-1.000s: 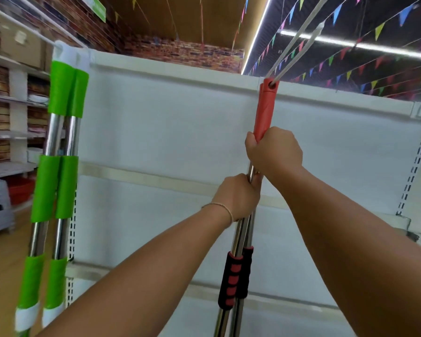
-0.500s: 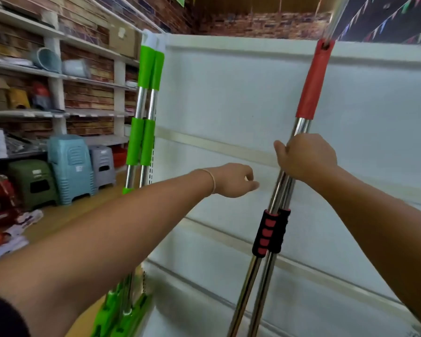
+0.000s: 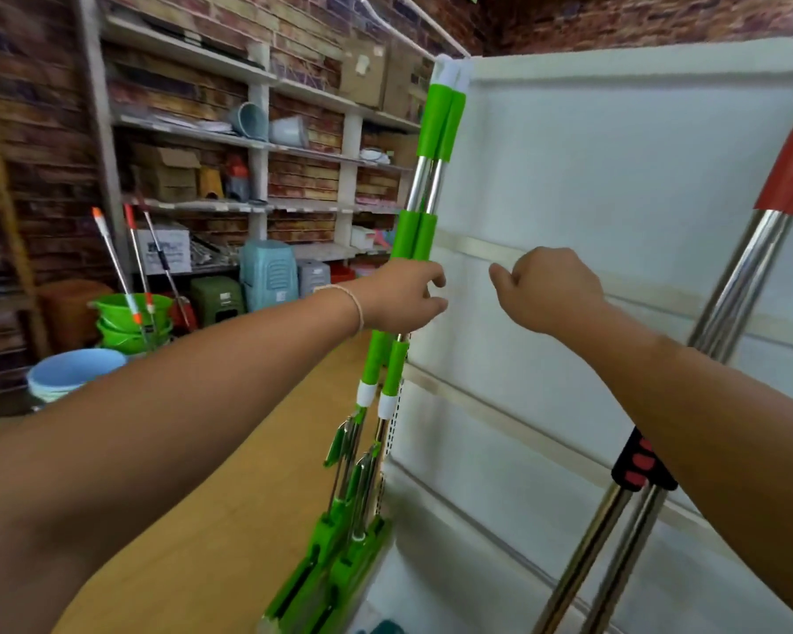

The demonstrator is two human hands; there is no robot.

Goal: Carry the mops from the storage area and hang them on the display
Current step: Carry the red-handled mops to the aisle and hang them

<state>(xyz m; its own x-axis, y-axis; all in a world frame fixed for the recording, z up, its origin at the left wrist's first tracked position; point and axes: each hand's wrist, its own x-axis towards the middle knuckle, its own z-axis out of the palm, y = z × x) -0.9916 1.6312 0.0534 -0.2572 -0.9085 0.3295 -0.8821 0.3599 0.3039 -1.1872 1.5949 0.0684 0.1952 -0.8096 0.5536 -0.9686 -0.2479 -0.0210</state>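
Note:
Two green-handled mops (image 3: 433, 130) hang side by side at the left edge of the white display panel (image 3: 614, 167), with their green heads (image 3: 326, 574) near the floor. Two steel mop poles (image 3: 742, 276) with a red top sleeve and black-and-red foam grips (image 3: 637, 469) rest against the panel at the right; their tops are out of frame. My left hand (image 3: 399, 297) is in front of the green poles, thumb and fingers apart, fingertips past the poles. My right hand (image 3: 550, 290) hovers before the panel between the two pairs, loosely curled and holding nothing.
Wall shelves (image 3: 257, 144) at the left carry boxes and tubs. Below stand plastic stools (image 3: 266, 272), stacked green basins (image 3: 129, 318) with other mop handles (image 3: 115, 263) leaning in them, and a blue bucket (image 3: 72, 372). A wooden floor (image 3: 230, 496) runs along the display.
My right hand let go of the red-sleeved poles and moved left. My left hand travelled left to the green mops. The view swung left, so the red mops now sit at the right edge.

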